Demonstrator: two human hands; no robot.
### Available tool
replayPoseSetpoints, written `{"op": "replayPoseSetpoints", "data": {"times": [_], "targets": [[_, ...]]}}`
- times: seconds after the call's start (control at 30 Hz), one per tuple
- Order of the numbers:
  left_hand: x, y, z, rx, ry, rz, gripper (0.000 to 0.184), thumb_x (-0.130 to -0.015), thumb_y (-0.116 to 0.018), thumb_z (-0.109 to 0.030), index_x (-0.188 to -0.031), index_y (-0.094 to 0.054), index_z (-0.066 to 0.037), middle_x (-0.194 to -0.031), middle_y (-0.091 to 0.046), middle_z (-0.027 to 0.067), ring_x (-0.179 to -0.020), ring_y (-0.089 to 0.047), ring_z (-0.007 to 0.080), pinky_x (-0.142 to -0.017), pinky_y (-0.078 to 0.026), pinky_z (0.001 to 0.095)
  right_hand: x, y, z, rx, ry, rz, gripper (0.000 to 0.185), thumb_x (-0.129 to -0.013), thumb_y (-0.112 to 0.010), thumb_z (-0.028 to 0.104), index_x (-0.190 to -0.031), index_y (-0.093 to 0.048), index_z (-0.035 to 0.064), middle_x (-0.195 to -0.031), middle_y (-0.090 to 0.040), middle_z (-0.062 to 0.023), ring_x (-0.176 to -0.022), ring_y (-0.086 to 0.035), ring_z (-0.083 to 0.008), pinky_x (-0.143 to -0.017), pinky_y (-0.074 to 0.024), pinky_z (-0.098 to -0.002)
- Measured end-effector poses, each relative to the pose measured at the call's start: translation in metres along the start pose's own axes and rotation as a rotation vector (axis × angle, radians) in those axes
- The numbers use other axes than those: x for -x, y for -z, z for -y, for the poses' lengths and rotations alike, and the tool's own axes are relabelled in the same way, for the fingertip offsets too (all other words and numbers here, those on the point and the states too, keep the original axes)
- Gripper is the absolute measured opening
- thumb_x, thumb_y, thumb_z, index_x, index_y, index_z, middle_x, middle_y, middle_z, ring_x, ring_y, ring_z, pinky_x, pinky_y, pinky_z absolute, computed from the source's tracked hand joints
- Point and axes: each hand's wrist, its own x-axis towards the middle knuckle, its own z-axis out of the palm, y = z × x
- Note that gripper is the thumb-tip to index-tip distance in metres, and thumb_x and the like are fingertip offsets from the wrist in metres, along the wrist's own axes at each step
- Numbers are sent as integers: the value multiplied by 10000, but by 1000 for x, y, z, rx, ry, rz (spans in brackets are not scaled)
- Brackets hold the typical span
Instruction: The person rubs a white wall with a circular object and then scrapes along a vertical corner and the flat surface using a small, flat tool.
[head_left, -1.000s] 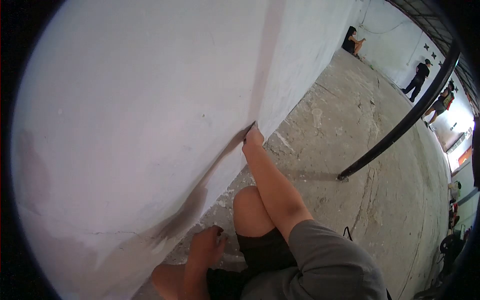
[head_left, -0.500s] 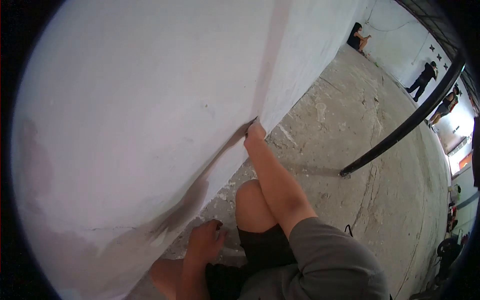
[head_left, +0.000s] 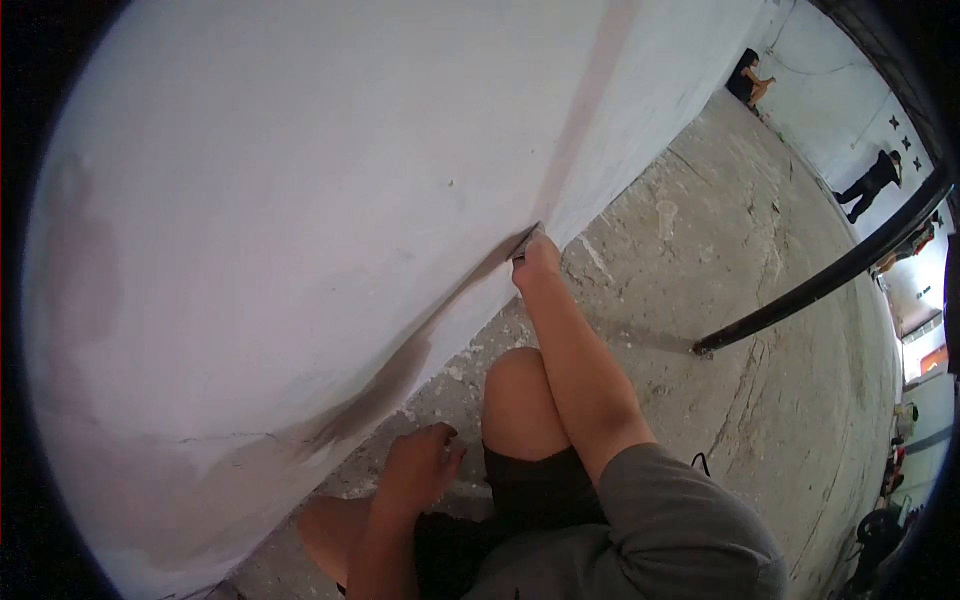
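My right hand (head_left: 539,262) is stretched out to the white wall (head_left: 330,180), low down near its foot. It is closed around a thin, flat-bladed scraper (head_left: 525,240), whose blade lies at the wall's surface; the handle is mostly hidden by my fingers. A dark shadow of the arm runs along the wall from there. Near my bent knees, my left hand (head_left: 420,465) hangs above the floor close to the wall base. Its fingers are loosely bent and apart, with nothing seen in them.
Rough, cracked concrete floor (head_left: 640,290) with pale flecks borders the wall. A black pole (head_left: 800,300) stands on it to my right. Along the far wall are a seated person (head_left: 748,80), a standing person (head_left: 873,185) and another person partly behind the pole. Dark items sit at the right edge.
The view has shifted, so the wall and floor sit further right and higher. Against the wall marks, my right hand is slightly lower, and more of the blade shows. My left hand stays near my knees.
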Motion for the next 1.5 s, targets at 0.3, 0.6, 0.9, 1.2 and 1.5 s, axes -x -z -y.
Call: {"op": "replayPoseSetpoints", "data": {"times": [0.3,0.6,0.9,1.2,1.5], "targets": [[-2,0,-2,8,24,11,289,-860,-640,-218,-1041,-649,7,-984,-681,217,-940,-646,393,-851,-494,468,30,-9,9,-13,-38,15,279,-1006,-477,197,-1241,-544,63,-1175,-589,-71,-1045,-588,-215,-824,-524,-343],[-1,0,-4,6,30,-4,296,-859,-659,-233,-1037,-650,3,-964,-683,219,-921,-649,400,-830,-502,470,48,-20,13,-70,-27,-19,274,-976,-470,132,-1221,-538,29,-1185,-583,-90,-1064,-586,-236,-865,-513,-343],[6,-2,2,0,-31,-49,290,-859,-669,-229,-1033,-644,1,-963,-687,209,-912,-657,393,-815,-509,466,29,-13,-1,-87,9,4,283,-963,-505,163,-1216,-559,48,-1152,-596,-75,-1025,-602,-240,-848,-516,-354],[17,2,2,-17,-61,-81,301,-882,-643,-246,-1059,-629,-3,-969,-690,201,-906,-659,391,-819,-508,470,36,-13,3,124,39,-17,249,-951,-513,167,-1154,-590,45,-1131,-608,-64,-977,-596,-206,-786,-490,-330],[30,7,-3,-27,-1,-54,311,-887,-638,-256,-1061,-623,1,-990,-684,201,-929,-652,385,-827,-501,464,41,-14,1,107,128,45,460,-993,-507,350,-1281,-575,-3,-1251,-598,-110,-1046,-552,-235,-889,-434,-359]]}}
